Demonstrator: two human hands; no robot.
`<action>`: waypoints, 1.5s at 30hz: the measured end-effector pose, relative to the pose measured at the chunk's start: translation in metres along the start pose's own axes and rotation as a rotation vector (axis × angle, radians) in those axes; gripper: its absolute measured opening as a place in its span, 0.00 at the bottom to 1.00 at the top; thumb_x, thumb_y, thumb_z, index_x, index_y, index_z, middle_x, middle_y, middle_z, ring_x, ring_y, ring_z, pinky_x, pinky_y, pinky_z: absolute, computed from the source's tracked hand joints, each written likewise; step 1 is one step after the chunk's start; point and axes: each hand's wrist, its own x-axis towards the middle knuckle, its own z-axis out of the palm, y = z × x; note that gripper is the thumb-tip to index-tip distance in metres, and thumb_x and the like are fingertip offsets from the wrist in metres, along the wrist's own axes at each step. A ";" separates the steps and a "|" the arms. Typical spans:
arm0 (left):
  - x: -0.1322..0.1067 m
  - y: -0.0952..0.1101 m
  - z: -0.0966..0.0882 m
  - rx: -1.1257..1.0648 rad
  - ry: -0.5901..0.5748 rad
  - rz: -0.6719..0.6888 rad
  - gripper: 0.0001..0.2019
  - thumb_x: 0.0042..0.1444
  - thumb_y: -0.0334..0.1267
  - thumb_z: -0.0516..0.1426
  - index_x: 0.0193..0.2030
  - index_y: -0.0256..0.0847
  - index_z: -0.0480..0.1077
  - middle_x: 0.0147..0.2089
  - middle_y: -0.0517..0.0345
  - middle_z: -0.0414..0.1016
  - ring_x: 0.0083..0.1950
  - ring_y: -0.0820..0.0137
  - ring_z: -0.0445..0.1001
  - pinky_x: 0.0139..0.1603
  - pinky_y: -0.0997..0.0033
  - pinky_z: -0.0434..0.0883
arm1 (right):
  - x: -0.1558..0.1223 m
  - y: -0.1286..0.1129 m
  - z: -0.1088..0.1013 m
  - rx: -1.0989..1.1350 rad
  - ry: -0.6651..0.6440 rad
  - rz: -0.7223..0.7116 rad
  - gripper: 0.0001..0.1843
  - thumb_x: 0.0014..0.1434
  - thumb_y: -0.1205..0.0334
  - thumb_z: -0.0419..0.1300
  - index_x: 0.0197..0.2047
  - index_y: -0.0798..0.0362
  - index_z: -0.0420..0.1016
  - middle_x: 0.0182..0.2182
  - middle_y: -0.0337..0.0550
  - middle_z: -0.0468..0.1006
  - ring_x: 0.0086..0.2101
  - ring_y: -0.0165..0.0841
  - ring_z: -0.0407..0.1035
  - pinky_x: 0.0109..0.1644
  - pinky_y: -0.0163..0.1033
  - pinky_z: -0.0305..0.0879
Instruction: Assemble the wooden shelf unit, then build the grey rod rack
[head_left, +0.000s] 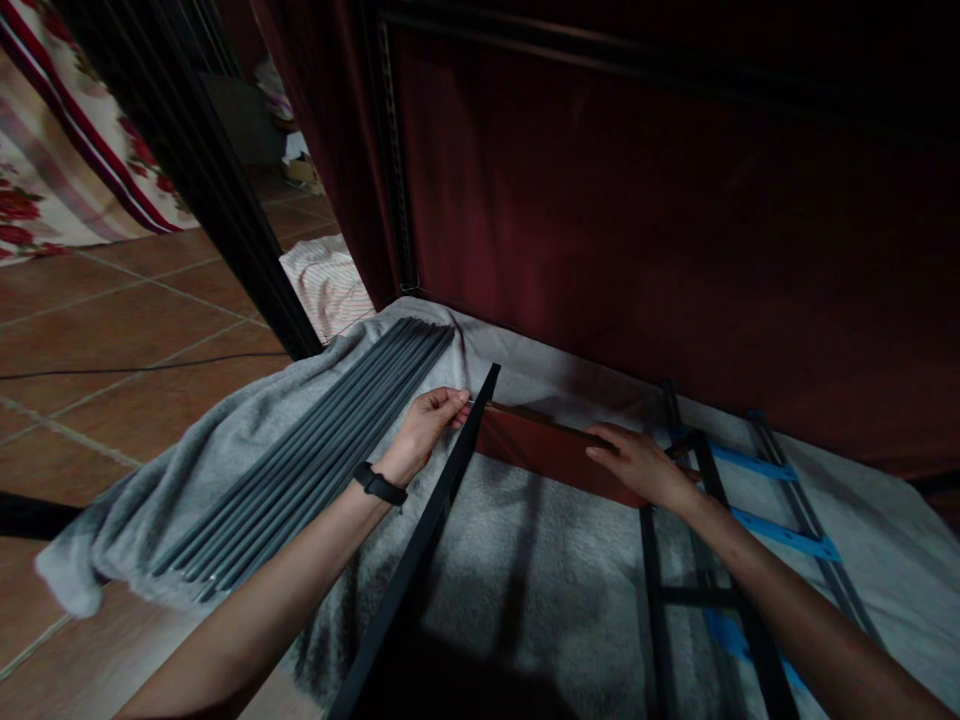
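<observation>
My left hand [429, 420] is closed in a pinch on the left end of a thin bar that carries a dark red fabric panel [551, 452]. My right hand [637, 462] lies on the panel's right part with fingers stretched flat along its top edge. A black metal rail [420, 545] runs diagonally from the bottom edge up to the panel's left end, just beside my left hand. A black band sits on my left wrist. Everything rests on a grey fleece blanket [525, 560].
A bundle of several grey rods [315, 460] lies on the blanket at left. Black frame pieces with blue tape [750, 520] lie at right. A dark red fabric wall [637, 220] stands behind. Tiled floor [112, 350], a black cable and floral cloth lie left.
</observation>
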 end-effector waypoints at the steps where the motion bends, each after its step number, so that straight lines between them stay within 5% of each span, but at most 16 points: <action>1: 0.001 0.000 0.000 0.021 0.005 0.005 0.17 0.46 0.50 0.69 0.31 0.37 0.76 0.29 0.56 0.75 0.28 0.74 0.68 0.31 0.74 0.66 | 0.000 0.000 0.000 -0.002 0.002 -0.002 0.18 0.66 0.54 0.53 0.55 0.44 0.75 0.50 0.42 0.80 0.49 0.40 0.76 0.53 0.47 0.72; 8: 0.000 0.003 0.001 -0.049 -0.022 0.005 0.21 0.43 0.45 0.71 0.43 0.38 0.78 0.37 0.54 0.79 0.35 0.71 0.74 0.38 0.72 0.70 | -0.001 0.004 0.003 -0.012 0.002 0.016 0.18 0.66 0.52 0.53 0.56 0.45 0.74 0.51 0.42 0.80 0.50 0.40 0.76 0.53 0.47 0.72; 13: 0.000 0.002 0.003 0.029 0.021 0.010 0.17 0.45 0.50 0.69 0.30 0.37 0.77 0.28 0.56 0.74 0.27 0.74 0.67 0.30 0.74 0.65 | -0.001 0.002 0.002 -0.007 0.018 0.007 0.18 0.66 0.52 0.53 0.55 0.44 0.75 0.51 0.42 0.80 0.51 0.41 0.75 0.55 0.48 0.71; 19: 0.000 0.002 0.002 -0.049 -0.010 -0.011 0.20 0.44 0.45 0.71 0.43 0.39 0.78 0.36 0.55 0.79 0.35 0.71 0.74 0.37 0.72 0.69 | -0.001 0.000 0.002 -0.017 0.017 0.021 0.18 0.66 0.53 0.52 0.55 0.44 0.75 0.51 0.42 0.80 0.50 0.40 0.75 0.55 0.48 0.71; 24: -0.001 0.001 0.002 0.025 0.028 -0.014 0.17 0.46 0.50 0.69 0.30 0.37 0.76 0.27 0.57 0.74 0.27 0.75 0.68 0.31 0.73 0.65 | -0.002 -0.001 0.002 -0.007 0.024 0.019 0.18 0.66 0.53 0.52 0.55 0.44 0.75 0.51 0.42 0.80 0.51 0.40 0.75 0.56 0.48 0.71; 30: 0.000 0.002 0.002 -0.024 0.008 -0.017 0.21 0.44 0.47 0.70 0.42 0.38 0.78 0.37 0.53 0.78 0.33 0.71 0.73 0.36 0.71 0.69 | -0.001 -0.001 0.001 0.001 0.004 0.022 0.18 0.66 0.53 0.52 0.55 0.45 0.75 0.51 0.43 0.80 0.50 0.41 0.75 0.55 0.48 0.71; 35: 0.002 0.001 0.002 0.038 0.023 0.000 0.17 0.46 0.49 0.69 0.32 0.37 0.77 0.29 0.57 0.75 0.28 0.74 0.68 0.32 0.73 0.66 | -0.001 0.001 0.001 -0.004 0.002 0.012 0.18 0.66 0.53 0.52 0.55 0.45 0.75 0.51 0.43 0.80 0.50 0.40 0.75 0.55 0.46 0.71; 41: 0.001 0.004 0.001 -0.017 -0.010 -0.002 0.20 0.43 0.45 0.71 0.42 0.38 0.78 0.37 0.55 0.78 0.36 0.71 0.74 0.38 0.72 0.69 | -0.002 0.000 0.001 -0.018 0.008 0.015 0.18 0.67 0.53 0.52 0.55 0.46 0.74 0.51 0.43 0.80 0.50 0.40 0.75 0.55 0.46 0.71; 45: -0.001 0.005 0.003 0.032 0.012 -0.022 0.18 0.47 0.50 0.68 0.33 0.36 0.76 0.29 0.58 0.74 0.29 0.75 0.69 0.32 0.74 0.65 | -0.002 0.000 0.002 -0.036 0.013 0.008 0.18 0.67 0.53 0.52 0.56 0.46 0.74 0.51 0.43 0.80 0.50 0.40 0.75 0.55 0.47 0.71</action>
